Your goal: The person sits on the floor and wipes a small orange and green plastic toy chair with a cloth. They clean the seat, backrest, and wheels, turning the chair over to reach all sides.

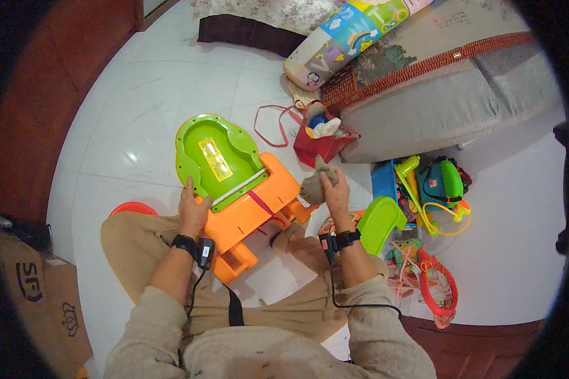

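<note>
A plastic play piece with a green scalloped panel (197, 147) and an orange base (251, 213) lies across my lap, the panel's hollow side up. My left hand (193, 211) grips its near left edge, where the green meets the orange. A yellow label (215, 159) bearing writing is stuck inside the panel, and a pale strip crosses its lower end. Dark red ribbon (261, 203) runs over the orange part. Bunched in my right hand (335, 192) is a grey-brown cloth (312, 188), just right of the orange base.
A red bag (320, 144) with stuffed contents sits ahead, beside a grey-covered couch (436, 109). To the right are a blue toy bin (384, 179), a green plastic slide piece (378, 225) and a red hoop with net (437, 284). A cardboard box (40, 303) stands at left.
</note>
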A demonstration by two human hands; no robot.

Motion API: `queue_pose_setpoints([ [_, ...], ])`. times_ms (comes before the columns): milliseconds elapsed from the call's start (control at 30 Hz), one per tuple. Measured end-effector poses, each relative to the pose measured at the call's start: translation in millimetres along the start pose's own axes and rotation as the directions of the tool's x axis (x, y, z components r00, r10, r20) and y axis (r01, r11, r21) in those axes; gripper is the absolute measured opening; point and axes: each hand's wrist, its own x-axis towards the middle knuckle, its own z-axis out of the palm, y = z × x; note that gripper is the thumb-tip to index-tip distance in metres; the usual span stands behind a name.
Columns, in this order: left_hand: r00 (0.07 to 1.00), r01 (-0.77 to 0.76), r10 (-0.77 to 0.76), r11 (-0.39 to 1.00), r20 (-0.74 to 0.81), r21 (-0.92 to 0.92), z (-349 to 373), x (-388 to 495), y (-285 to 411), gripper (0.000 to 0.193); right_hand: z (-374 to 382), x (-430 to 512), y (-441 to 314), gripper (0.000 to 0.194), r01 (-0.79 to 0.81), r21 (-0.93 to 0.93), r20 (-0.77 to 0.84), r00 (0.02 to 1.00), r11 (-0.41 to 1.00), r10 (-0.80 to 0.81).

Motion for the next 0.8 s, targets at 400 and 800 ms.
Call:
queue_pose_setpoints([
  [400, 0.996, -0.006, 0.011, 0.998, -0.088, 0.058, 6.7, -2.0, -3.2, 0.085, -21.4, -52.9, 36.2, 0.038, -0.255, -0.318, -0.16, 0.964, 0.913, 0.213],
  [800, 0.997, 0.058, -0.054, 0.995, -0.048, 0.082, 2.0, -5.0, 8.1, 0.086, 94.3, 20.5, -22.7, 0.045, 0.576, -0.325, 0.214, 0.817, 0.75, -0.535],
])
